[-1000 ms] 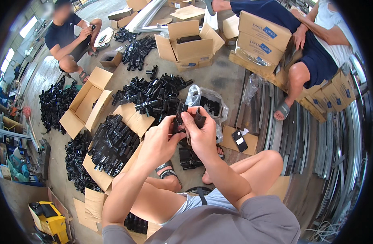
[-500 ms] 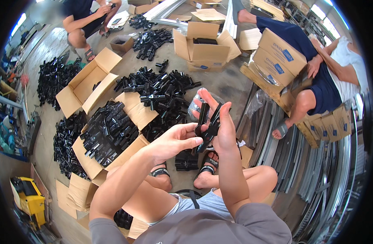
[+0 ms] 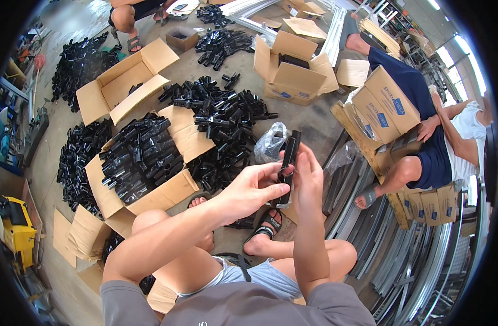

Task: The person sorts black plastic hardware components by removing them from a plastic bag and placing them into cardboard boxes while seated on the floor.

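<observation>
Between my two hands, in front of my knees, stands a glossy black tubular fitting (image 3: 291, 149), roughly upright. My left hand (image 3: 255, 187) pinches its lower part between thumb and fingers. Curled round its far side, my right hand (image 3: 307, 176) holds it from the right, its palm partly hidden. Whether it is one piece or two pressed together, I cannot tell. Beyond my left hand lies a loose heap of similar black fittings (image 3: 227, 117). A crumpled clear plastic bag (image 3: 269, 142) lies just behind the held fitting.
On my left, an open carton (image 3: 190, 187) is packed with black fittings; another open carton (image 3: 88, 103) stands farther off. An open box (image 3: 295, 81) sits ahead. At right, a seated person (image 3: 423, 125) is beside stacked cartons (image 3: 385, 103) and long metal profiles (image 3: 363, 233).
The black pieces, spread apart in my hands before, now show as one narrow upright shape. My right fingers have curled in from a spread palm. The view has shifted.
</observation>
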Demonstrator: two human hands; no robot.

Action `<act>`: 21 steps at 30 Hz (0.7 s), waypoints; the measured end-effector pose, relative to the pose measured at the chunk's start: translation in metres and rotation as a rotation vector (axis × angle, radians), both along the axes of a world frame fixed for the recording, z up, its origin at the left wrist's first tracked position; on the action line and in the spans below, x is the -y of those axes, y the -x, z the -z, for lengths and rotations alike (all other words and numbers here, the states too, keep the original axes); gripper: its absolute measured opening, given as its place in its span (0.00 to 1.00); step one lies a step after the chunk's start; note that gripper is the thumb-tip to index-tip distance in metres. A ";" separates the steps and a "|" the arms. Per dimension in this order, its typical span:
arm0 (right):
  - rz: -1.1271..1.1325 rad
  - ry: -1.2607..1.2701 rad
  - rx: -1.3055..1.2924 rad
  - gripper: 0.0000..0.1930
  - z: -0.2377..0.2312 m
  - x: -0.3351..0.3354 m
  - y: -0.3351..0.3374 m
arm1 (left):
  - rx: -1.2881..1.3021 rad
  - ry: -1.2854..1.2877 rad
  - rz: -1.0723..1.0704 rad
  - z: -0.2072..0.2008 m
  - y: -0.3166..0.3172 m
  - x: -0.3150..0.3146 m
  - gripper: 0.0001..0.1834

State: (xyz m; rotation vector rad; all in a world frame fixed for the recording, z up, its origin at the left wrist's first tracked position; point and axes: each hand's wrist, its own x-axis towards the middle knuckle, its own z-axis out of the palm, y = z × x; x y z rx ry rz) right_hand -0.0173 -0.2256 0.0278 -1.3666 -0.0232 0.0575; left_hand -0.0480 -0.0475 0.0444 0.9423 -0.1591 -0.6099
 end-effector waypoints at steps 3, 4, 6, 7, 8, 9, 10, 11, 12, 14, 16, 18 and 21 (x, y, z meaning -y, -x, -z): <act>-0.090 0.060 0.005 0.22 -0.017 0.001 0.008 | 0.119 -0.262 -0.131 -0.003 -0.006 -0.005 0.24; -0.129 0.096 0.000 0.22 -0.020 0.000 0.009 | 0.115 -0.261 -0.129 -0.001 -0.005 -0.005 0.24; -0.137 0.050 -0.027 0.23 -0.016 0.003 0.002 | 0.119 -0.283 -0.192 0.001 -0.006 -0.006 0.23; -0.148 -0.029 -0.047 0.22 -0.014 0.005 0.000 | 0.085 -0.277 -0.223 0.000 -0.005 -0.005 0.24; -0.160 -0.107 -0.067 0.22 -0.014 0.006 -0.001 | 0.087 -0.278 -0.222 0.001 -0.005 -0.003 0.24; -0.144 -0.207 -0.072 0.21 -0.012 0.004 0.000 | 0.035 -0.235 -0.284 0.005 -0.004 -0.002 0.24; -0.147 -0.208 -0.074 0.21 -0.013 0.003 0.001 | -0.017 -0.191 -0.346 0.007 -0.004 -0.001 0.25; -0.147 -0.174 -0.062 0.21 -0.015 0.002 0.002 | -0.006 -0.200 -0.386 0.009 -0.006 -0.001 0.25; -0.141 -0.137 -0.051 0.21 -0.015 0.003 0.003 | -0.009 -0.198 -0.384 0.009 -0.007 -0.001 0.25; -0.129 -0.118 -0.044 0.21 -0.013 0.000 0.005 | 0.072 -0.237 -0.353 0.009 -0.009 -0.002 0.25; -0.098 -0.015 -0.070 0.20 -0.013 -0.006 0.006 | 0.127 -0.309 -0.345 0.016 -0.009 -0.003 0.26; -0.104 -0.010 -0.077 0.20 -0.009 -0.004 0.007 | 0.112 -0.381 -0.346 0.016 -0.007 -0.002 0.26; -0.105 -0.042 -0.087 0.20 -0.006 0.003 0.008 | 0.080 -0.336 -0.329 0.011 -0.006 0.000 0.26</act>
